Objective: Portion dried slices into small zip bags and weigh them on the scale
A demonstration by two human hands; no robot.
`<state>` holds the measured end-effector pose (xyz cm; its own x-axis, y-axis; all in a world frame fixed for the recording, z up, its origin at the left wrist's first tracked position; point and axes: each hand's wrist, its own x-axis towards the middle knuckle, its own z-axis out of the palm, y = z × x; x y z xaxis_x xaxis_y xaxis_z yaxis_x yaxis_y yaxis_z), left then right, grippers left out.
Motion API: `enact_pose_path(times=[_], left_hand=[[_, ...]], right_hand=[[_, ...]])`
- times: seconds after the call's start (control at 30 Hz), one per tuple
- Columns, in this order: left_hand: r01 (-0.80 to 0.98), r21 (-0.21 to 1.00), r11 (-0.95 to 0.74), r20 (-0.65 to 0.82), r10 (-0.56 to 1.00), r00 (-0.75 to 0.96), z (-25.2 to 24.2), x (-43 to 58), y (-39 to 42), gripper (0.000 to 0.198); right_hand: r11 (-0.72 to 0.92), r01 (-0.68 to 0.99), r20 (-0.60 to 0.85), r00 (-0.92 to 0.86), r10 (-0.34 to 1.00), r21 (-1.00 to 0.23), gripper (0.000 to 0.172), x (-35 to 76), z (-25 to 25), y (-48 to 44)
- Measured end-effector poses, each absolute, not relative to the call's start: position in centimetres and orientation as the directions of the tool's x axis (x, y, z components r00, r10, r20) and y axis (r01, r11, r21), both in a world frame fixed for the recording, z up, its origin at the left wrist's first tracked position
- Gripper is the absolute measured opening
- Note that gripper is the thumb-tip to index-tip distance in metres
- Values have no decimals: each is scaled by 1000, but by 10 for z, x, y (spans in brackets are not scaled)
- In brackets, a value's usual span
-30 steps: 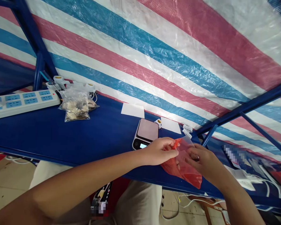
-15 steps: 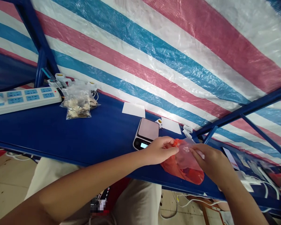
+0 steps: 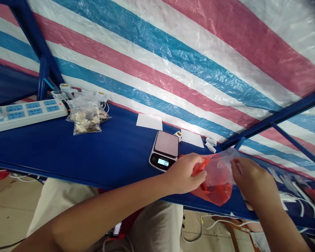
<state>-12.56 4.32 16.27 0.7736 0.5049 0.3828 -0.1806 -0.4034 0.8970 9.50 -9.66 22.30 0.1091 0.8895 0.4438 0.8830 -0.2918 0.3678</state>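
My left hand (image 3: 187, 173) is closed on the gathered edge of a red plastic bag (image 3: 216, 194), which rests at the table's front right. A clear plastic bag (image 3: 217, 169) stretches across the red one, between my two hands. Pinched at its right edge is my right hand (image 3: 254, 178), fingers curled. Whether my left fingers also grip the clear bag, I cannot tell. Just left of my left hand stands a small digital scale (image 3: 166, 144) with a lit display reading 0.0 and nothing on its plate. What lies inside the red bag is hidden.
Clear bags of dried pale pieces (image 3: 87, 119) lie at the left, beside a white power strip (image 3: 28, 113). White paper sheets (image 3: 149, 121) lie at the back near a striped tarp (image 3: 147, 66). White cables (image 3: 301, 199) run at the right.
My right hand has moved right and a little up, drawing the clear bag wider. My left hand has shifted slightly right with the red bag, and the scale's display shows more fully.
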Motion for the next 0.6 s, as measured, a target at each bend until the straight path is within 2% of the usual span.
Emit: enact_pose_path(times=[0.13,0.23,0.3,0.37,0.4,0.47,0.6], left_hand=[[-109,796,-596,498,541,678,155,-142,27,17],[-26,793,-609,389,473,791,134,-157,0,13],[-12,771,-637,281,323,904,115,-157,-17,19],[-17,727,-687,244,235,941,97,-143,-26,41],[-9,718,-696,227,221,948,90,-131,-26,45],[-4,726,-687,214,221,951,83,-103,-18,39],[-53,793,-607,261,259,930,87,-60,9,50]], right_hand=[[-389,806,504,133,853,447,32,94,228,-99],[-423,793,519,160,840,439,33,91,225,-96],[-397,820,496,163,853,413,32,91,221,-95],[-395,840,496,181,849,371,30,91,221,-96],[-410,843,507,198,839,349,30,92,224,-98],[-449,837,510,252,823,312,30,93,234,-106],[-587,773,584,368,723,240,22,96,261,-129]])
